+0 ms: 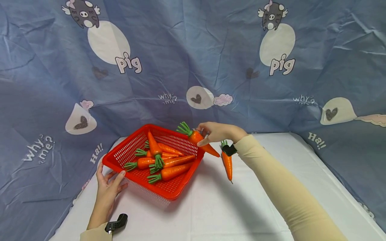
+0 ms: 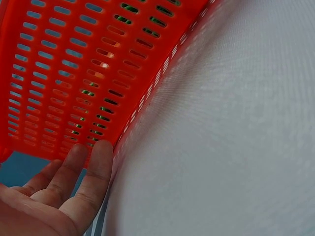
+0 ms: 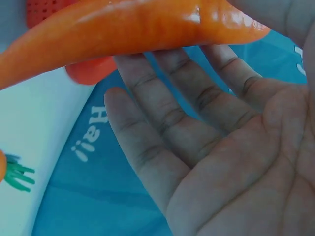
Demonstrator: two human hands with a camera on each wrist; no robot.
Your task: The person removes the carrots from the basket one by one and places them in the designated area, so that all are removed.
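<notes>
My right hand (image 1: 215, 131) pinches an orange carrot (image 1: 197, 138) with a green top, raised over the right rim of a red plastic basket (image 1: 172, 194). Fingertips lie along one side of this carrot (image 3: 147, 27) in the right wrist view, with the thumb on the other. Several carrots (image 1: 172, 171) lie in the basket, tops mostly to the left. At the basket's left corner, my left hand (image 1: 107, 187) touches the rim and outer wall. Gently extended fingers (image 2: 93, 182) rest against the slotted wall in the left wrist view; the thumb is out of that view.
Another carrot (image 1: 227, 165) lies on the white tabletop (image 1: 211, 207), right of the basket and partly behind the right wrist's black strap (image 1: 229, 150). A blue cloth backdrop (image 1: 193, 60) with pig prints rises behind and beside the table.
</notes>
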